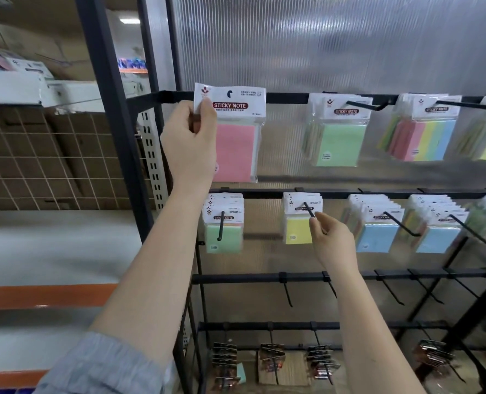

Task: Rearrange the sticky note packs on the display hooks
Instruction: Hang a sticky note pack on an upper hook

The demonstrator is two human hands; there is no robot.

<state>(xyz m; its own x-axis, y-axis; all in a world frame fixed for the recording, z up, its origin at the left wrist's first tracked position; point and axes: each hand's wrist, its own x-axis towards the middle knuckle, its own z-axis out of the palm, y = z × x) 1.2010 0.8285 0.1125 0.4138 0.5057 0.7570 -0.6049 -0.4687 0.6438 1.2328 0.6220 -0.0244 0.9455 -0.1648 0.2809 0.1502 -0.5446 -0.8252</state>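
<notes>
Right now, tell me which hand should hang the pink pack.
Left. The left hand already pinches the pink pack by its header; the right hand is lower down, pinching a hook.

Pink pack [237,137]: I see it upright at 11 o'clock, clear sleeve, white header card reading STICKY NOTE, pinched at its upper left corner, level with the top rail.
Green packs [339,132]: on the top-rail hook at 1 o'clock, tilted.
Striped packs [423,135]: at 2 o'clock, multicolour, tilted.
Second-rail green stack [224,228]: at 9 o'clock of centre, hanging straight.
Yellow stack [298,223]: just right of it, on its hook.
Blue stacks [378,228]: at 3 o'clock.
</notes>
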